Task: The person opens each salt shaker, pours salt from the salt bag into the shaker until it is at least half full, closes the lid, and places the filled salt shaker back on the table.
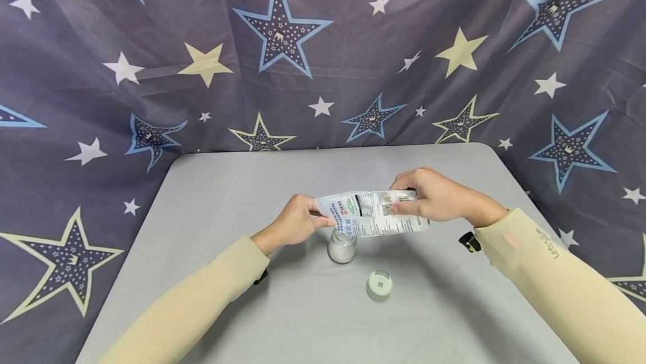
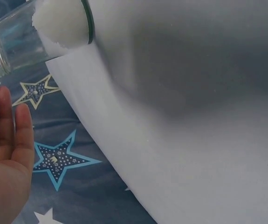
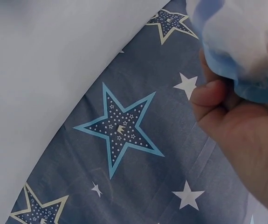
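Observation:
A printed plastic salt bag is stretched nearly level between both hands, just above a small glass jar. My left hand pinches the bag's left end, thumb in front. At the other end my right hand grips the bag, its thumb across the printed face. In the left wrist view the jar shows a threaded neck and white grains inside. The bag hides the jar's mouth in the head view. Blue trim shows on the bag in the right wrist view.
A pale green round lid lies on the grey table, in front of the jar and to its right. Behind the table hangs a dark curtain printed with stars. Both forearms wear cream sleeves.

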Tool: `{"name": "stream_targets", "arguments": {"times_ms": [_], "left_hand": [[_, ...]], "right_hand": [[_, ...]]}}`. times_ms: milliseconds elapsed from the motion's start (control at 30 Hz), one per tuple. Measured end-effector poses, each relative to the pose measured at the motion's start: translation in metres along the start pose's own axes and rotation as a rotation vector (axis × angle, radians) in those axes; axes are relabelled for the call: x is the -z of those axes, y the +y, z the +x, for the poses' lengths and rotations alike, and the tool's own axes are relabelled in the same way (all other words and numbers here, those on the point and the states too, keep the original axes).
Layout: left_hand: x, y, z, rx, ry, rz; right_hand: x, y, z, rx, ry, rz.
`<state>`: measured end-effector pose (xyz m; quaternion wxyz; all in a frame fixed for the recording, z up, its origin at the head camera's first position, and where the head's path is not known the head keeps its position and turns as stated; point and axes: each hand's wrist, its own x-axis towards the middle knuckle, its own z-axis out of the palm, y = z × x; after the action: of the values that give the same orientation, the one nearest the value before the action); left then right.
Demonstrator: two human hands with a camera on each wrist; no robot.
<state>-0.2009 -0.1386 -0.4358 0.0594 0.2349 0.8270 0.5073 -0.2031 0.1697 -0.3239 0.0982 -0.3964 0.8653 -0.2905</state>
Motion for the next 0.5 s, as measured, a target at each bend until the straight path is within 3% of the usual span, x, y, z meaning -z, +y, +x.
{"name": "stream_targets", "arguments": {"times_ms": [500], "left_hand": [[0.0009, -0.0025, -0.0014, 0.007, -0.002, -0.016]], "right_hand": [[-0.0010, -0.0023, 0.0027, 0.016, -0.001, -0.012]]}}
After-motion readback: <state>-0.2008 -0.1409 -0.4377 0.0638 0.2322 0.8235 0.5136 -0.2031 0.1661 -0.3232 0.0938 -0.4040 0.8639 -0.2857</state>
